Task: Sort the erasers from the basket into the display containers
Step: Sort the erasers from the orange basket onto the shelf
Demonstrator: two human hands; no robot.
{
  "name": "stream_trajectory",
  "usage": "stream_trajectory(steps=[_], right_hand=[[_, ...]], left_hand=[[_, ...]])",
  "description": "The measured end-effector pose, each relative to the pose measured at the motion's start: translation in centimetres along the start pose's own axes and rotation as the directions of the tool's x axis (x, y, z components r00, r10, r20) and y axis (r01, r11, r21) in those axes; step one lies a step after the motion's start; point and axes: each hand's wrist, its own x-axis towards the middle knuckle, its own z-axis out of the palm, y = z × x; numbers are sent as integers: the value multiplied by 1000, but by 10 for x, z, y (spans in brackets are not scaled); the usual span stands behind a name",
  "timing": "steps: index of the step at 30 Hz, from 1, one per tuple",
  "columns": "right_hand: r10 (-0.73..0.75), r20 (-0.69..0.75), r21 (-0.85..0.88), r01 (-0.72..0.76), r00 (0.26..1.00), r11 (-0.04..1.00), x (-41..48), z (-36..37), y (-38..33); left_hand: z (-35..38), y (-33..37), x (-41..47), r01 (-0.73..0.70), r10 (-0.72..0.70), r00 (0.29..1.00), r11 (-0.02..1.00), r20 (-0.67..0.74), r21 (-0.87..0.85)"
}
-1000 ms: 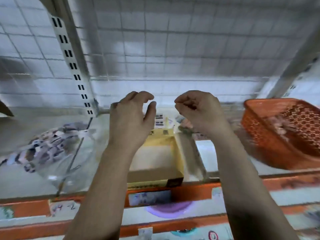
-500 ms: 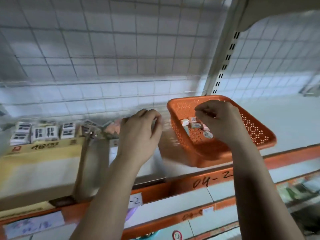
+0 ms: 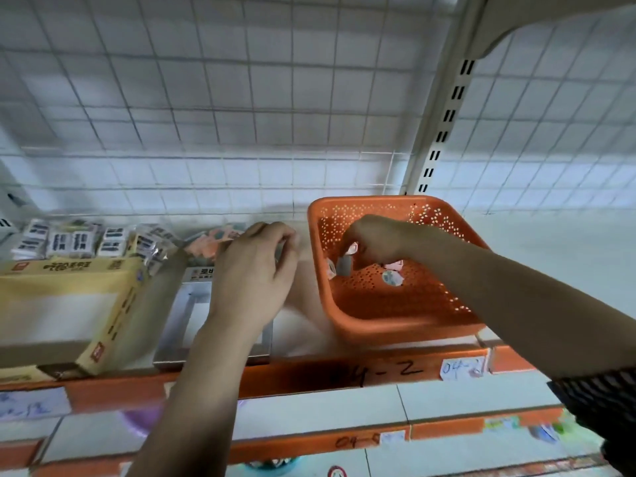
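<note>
Right hand (image 3: pixel 375 241) is inside the orange basket (image 3: pixel 395 325), fingers curled down, pinching what looks like a small white eraser (image 3: pixel 353 248) near the basket's far-left corner.

Just below the fingertips stands a grey eraser (image 3: pixel 344 265), long axis upright.

Loose in the basket, counted: four.
- the grey eraser
- a wrapped eraser (image 3: pixel 331 269) by the basket's left wall
- a pinkish eraser (image 3: pixel 394 264)
- a round eraser (image 3: pixel 392 278)

The hand may hide more.

Left hand (image 3: pixel 254 270) is just left of the basket, fingers curled; contents cannot be told.

Display boxes left of the basket: two. The grey box (image 3: pixel 192 304) is nearer, the yellow box (image 3: pixel 69 287) beyond it. Judgement: the carry runs leftward.
</note>
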Motion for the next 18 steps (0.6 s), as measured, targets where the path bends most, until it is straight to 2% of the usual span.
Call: stream_trajectory(steps=[5, 11, 16, 18], right_hand=[[-105, 18, -7, 105, 994, 994, 21, 18, 13], [-72, 0, 100, 71, 997, 992, 22, 25, 21], [-94, 31, 53, 93, 995, 994, 1, 17, 26], [-40, -40, 73, 43, 998, 996, -17, 6, 32]], left_hand=[[-10, -1, -2, 18, -16, 998, 999, -56, 41], [-8, -1, 1, 18, -17, 997, 1000, -70, 15], [5, 10, 34, -37, 39, 999, 994, 22, -101], [14, 18, 52, -80, 95, 991, 985, 97, -150]])
